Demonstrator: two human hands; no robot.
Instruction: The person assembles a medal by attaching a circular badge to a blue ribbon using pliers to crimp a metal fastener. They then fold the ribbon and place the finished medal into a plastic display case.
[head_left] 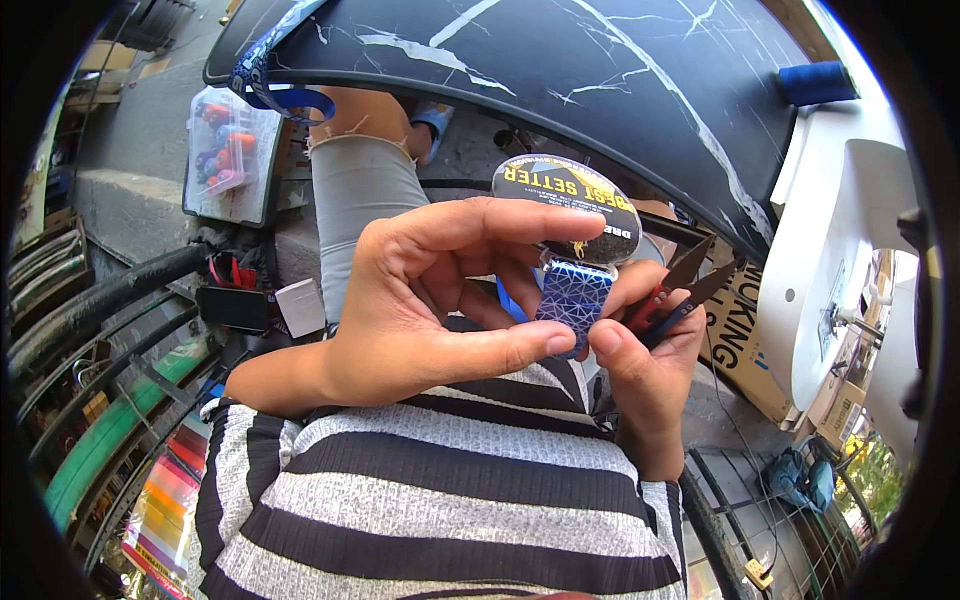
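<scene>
An oval dark medal [565,205] with yellow and white print hangs on a blue ribbon [577,297] patterned with white lines. My left hand [420,290] is closed on it: the thumb presses the ribbon's lower part, and the forefinger reaches across the medal's face. From the other side, my right hand [645,365] pinches the ribbon's right edge between thumb and forefinger. Thread snips [686,270] with red and blue handles are tucked in my right hand, their dark blades apart and pointing up and right. My left hand's other fingers lie partly hidden behind the ribbon.
Ahead is a black marbled table [560,50] with a blue strap [262,68] over its left edge. A blue thread spool [818,85] and a white sewing machine [800,290] stand right. At left are a clear box of spools [232,150] and a phone [233,310].
</scene>
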